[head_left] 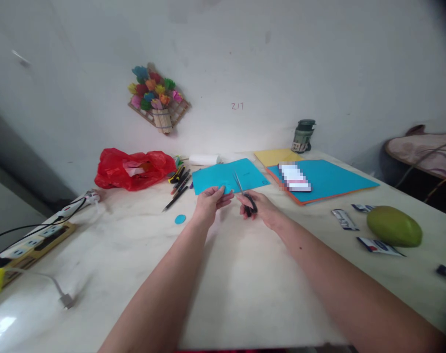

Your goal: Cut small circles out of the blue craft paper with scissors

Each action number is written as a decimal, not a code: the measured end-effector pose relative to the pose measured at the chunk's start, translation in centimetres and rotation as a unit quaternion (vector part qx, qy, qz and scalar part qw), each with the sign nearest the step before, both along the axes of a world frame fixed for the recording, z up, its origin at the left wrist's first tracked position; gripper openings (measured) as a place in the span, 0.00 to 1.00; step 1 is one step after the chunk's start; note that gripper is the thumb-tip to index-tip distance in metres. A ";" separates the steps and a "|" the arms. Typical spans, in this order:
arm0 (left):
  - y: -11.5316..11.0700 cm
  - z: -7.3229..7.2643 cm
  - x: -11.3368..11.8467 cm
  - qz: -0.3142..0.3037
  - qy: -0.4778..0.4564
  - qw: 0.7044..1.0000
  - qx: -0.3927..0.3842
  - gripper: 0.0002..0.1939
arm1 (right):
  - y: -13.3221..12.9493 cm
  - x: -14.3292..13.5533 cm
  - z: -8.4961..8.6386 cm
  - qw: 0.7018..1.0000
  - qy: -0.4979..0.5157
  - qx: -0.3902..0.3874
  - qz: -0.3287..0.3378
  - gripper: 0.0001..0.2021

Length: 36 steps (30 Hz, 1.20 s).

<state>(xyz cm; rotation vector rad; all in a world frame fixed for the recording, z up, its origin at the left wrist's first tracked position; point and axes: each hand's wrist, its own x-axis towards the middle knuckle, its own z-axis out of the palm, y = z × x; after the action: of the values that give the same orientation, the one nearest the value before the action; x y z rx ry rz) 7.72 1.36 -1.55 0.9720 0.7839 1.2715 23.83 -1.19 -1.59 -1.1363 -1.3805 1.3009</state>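
Blue sheet point(211, 176) lies on the worktop point(241, 294) at our fingers, and our left hand point(211, 197) has its grip pinched on blue paper point(227, 189); whether that is the sheet's near edge or a separate piece, we cannot tell. Our right hand point(262, 205) holds the scissors point(251, 199), blades pointing away from us. If the paper sags or twists, our blades could stray off line, and with both hands this close, a slip could nick us. We count one pair of scissors, one loose blue disc point(180, 219), two large blue sheets with the one under the phone point(295, 177), one phone, one red bag point(130, 171), one bottle point(303, 136), one green fruit point(394, 226) and four packets point(344, 219). Pens point(175, 198) overlap too much for us to count.
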 end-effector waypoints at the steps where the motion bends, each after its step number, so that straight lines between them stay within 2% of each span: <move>1: 0.0 0.0 0.0 0.000 -0.001 1.000 -0.001 0.16 | 0.0 0.1 -0.1 1.000 -0.008 0.003 0.006 0.17; 8: 0.1 -0.6 -0.1 0.002 -0.029 0.999 -0.019 0.16 | 0.1 0.4 -0.5 0.998 -0.044 0.024 0.047 0.17; 15: -0.1 -1.0 0.4 -0.021 -0.052 0.998 -0.019 0.13 | 0.3 0.6 -0.9 0.995 -0.052 0.026 0.085 0.17; 21: -0.1 -0.8 0.5 -0.020 -0.061 0.998 -0.009 0.13 | 0.0 0.6 -0.3 0.994 -0.054 0.032 0.093 0.17; 27: -0.2 -0.6 0.5 0.008 -0.059 0.998 -0.007 0.13 | 0.2 0.7 -0.6 0.993 -0.053 0.036 0.096 0.18; 36: -0.1 -0.6 0.5 0.018 -0.058 0.998 0.003 0.13 | -0.1 0.5 -0.3 0.993 -0.065 0.028 0.091 0.16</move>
<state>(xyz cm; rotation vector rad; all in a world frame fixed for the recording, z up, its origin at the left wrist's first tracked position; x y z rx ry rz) 8.24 1.29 -2.13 0.8833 0.7103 1.3500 24.31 -1.28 -1.87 -1.0934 -1.6386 1.3250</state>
